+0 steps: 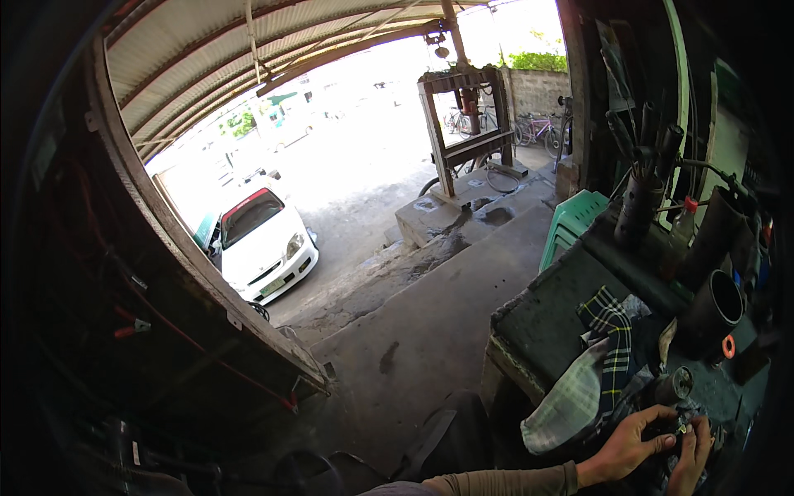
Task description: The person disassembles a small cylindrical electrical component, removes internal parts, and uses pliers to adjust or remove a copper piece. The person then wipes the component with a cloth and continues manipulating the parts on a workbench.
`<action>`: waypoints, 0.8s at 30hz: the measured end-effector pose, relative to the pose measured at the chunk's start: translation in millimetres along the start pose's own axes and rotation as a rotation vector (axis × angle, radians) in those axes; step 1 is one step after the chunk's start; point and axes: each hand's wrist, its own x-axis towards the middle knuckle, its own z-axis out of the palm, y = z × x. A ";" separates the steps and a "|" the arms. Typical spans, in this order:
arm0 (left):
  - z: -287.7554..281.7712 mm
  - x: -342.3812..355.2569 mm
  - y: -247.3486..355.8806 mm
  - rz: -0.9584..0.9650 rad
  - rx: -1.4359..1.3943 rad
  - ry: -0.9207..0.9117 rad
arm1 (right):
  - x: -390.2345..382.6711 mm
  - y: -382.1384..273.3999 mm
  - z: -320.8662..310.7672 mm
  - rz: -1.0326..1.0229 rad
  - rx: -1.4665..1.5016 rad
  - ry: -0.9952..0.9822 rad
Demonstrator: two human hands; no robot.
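Note:
At the lower right, over a dark workbench [542, 306], my hands meet at a small dark part with a yellowish-green bit [682, 429]. My left hand [630, 447] comes in from the left in a brown sleeve, its thumb and fingers closed round the part. Beside it my right hand [691, 460] is closed too, fingertips against the same part. What kind of part it is I cannot make out. Just beyond the fingers lies a round metal cylinder [680, 381]. A plaid cloth [610, 326] and a pale green cloth [571, 401] lie left of the hands.
Farther back on the bench stand a black open tube [724, 299], a red-capped bottle [683, 221] and a holder with several tools [638, 202]. A green plastic stool [571, 223] stands behind the bench. Outside are a press frame [467, 145] and a white car [263, 244].

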 end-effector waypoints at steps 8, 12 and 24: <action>-2.8 6.0 -17.3 0.065 0.002 -0.025 | 3.2 -6.9 1.0 0.103 0.051 -0.013; -1.5 1.7 1.0 0.009 -0.002 -0.006 | -0.4 -4.1 -0.9 0.034 0.013 -0.049; -0.1 1.0 3.6 0.007 -0.027 0.008 | 6.6 5.4 -0.1 0.022 -0.109 -0.032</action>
